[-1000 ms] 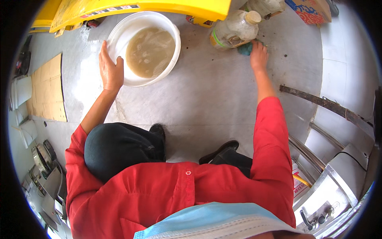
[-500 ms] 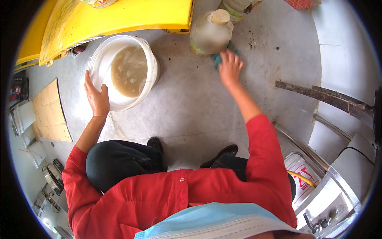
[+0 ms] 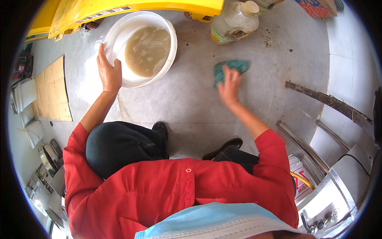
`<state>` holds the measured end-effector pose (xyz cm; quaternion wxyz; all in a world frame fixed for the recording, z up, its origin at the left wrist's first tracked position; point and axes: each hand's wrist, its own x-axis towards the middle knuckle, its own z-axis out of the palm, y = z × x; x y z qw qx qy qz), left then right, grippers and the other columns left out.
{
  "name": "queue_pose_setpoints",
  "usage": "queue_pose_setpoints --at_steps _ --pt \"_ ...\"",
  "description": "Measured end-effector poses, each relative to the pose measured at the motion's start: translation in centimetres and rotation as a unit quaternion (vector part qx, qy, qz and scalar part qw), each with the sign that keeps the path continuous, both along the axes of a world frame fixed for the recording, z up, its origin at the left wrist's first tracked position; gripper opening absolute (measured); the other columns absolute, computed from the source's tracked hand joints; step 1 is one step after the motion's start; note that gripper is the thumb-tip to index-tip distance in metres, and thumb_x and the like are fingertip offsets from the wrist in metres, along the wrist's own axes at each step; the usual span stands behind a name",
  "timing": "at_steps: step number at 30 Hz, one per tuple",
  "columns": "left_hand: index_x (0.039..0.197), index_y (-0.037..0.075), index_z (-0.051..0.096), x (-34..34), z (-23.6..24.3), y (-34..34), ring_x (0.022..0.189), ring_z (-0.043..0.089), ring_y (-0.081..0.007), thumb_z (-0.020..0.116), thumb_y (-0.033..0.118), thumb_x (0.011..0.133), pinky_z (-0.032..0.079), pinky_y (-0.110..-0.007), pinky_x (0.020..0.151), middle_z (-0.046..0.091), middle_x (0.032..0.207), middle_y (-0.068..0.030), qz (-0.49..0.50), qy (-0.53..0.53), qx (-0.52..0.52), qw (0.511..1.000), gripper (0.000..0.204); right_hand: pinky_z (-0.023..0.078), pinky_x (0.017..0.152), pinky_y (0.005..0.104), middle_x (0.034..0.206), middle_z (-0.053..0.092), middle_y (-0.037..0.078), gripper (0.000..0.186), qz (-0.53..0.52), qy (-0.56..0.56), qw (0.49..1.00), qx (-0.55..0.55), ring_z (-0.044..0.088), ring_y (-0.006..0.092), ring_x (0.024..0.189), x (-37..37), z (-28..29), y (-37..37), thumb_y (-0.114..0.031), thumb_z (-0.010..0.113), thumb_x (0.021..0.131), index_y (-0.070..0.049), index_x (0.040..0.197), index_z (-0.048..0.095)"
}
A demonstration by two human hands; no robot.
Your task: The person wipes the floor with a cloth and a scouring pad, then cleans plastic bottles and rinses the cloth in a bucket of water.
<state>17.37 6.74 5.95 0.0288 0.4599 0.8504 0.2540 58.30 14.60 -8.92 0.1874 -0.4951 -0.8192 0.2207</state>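
Observation:
On the left, a round white bucket contains cloudy brownish water. My left hand grips the bucket's near left rim, its thumb held apart from the fingers. A dark green cloth lies crumpled on the grey floor to the right of the bucket. My right hand holds the cloth down against the floor; the fingers are slightly smeared by motion. Just beyond the cloth stands a cloudy plastic jug with a beige cap and a handle.
A yellow panel overhangs the floor at the far left. Flattened cardboard lies at the left. A rusty metal bar and steel tubes jut in from the right. A red printed box sits at the far right.
My right hand has drawn the green cloth away from the jug's base, nearer to me. My left hand stays on the bucket rim. The whole view has shifted slightly.

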Motion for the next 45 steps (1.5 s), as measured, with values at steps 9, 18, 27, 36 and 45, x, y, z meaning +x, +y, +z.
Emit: queue_pose_setpoints --at_steps 9,18,27,36,45 --pt "0.145 0.000 0.040 -1.4 -1.6 -0.1 0.131 0.049 -0.0326 0.043 0.000 0.091 0.036 -0.039 0.112 0.048 0.142 -0.0225 0.084 -0.137 0.080 0.984 0.055 0.031 0.104 0.0515 0.143 0.048 0.009 0.057 0.062 -0.039 0.980 0.184 0.043 0.0288 0.133 -19.1 -0.4 8.5 -0.012 0.066 0.083 -0.018 0.138 0.051" --pt "0.127 -0.005 0.059 -4.0 -1.4 -1.6 0.093 0.063 -0.0140 0.048 0.006 0.095 0.049 -0.028 0.085 0.068 0.107 -0.0099 0.162 -0.348 0.161 0.909 0.037 0.040 0.104 0.0456 0.146 0.047 0.007 0.059 0.078 -0.106 0.991 0.020 0.046 0.0299 0.132 -7.8 1.9 4.5 -0.004 0.063 0.080 -0.016 0.137 0.052" --pt "0.124 -0.008 0.060 -12.0 -3.4 -7.4 0.089 0.064 -0.0160 0.053 0.005 0.093 0.051 -0.029 0.081 0.069 0.104 -0.0109 0.229 -0.306 0.217 0.898 0.035 0.036 0.108 0.0463 0.146 0.043 0.016 0.063 -0.153 -0.220 0.963 0.031 0.046 0.0366 0.124 9.8 -0.6 4.6 -0.006 0.063 0.083 -0.013 0.144 0.045" --pt "0.109 -0.008 0.064 -18.1 -5.1 -10.8 0.089 0.068 -0.0241 0.048 -0.003 0.089 0.056 -0.034 0.081 0.069 0.100 -0.0156 0.369 -0.259 0.317 0.834 0.026 0.031 0.104 0.0576 0.153 0.034 0.011 0.049 0.250 -0.016 0.967 -0.043 0.036 0.0341 0.139 -20.3 1.0 -19.4 -0.011 0.051 0.091 -0.022 0.139 0.050" --pt "0.108 -0.009 0.062 -16.4 -2.8 -11.1 0.087 0.069 -0.0252 0.053 -0.002 0.089 0.057 -0.037 0.078 0.068 0.100 -0.0186 0.375 -0.271 0.346 0.816 0.022 0.045 0.094 0.0473 0.128 0.060 0.003 0.040 0.140 -0.017 0.989 0.035 0.055 0.0276 0.121 -12.9 0.7 -8.4 -0.005 0.057 0.084 -0.028 0.117 0.062"
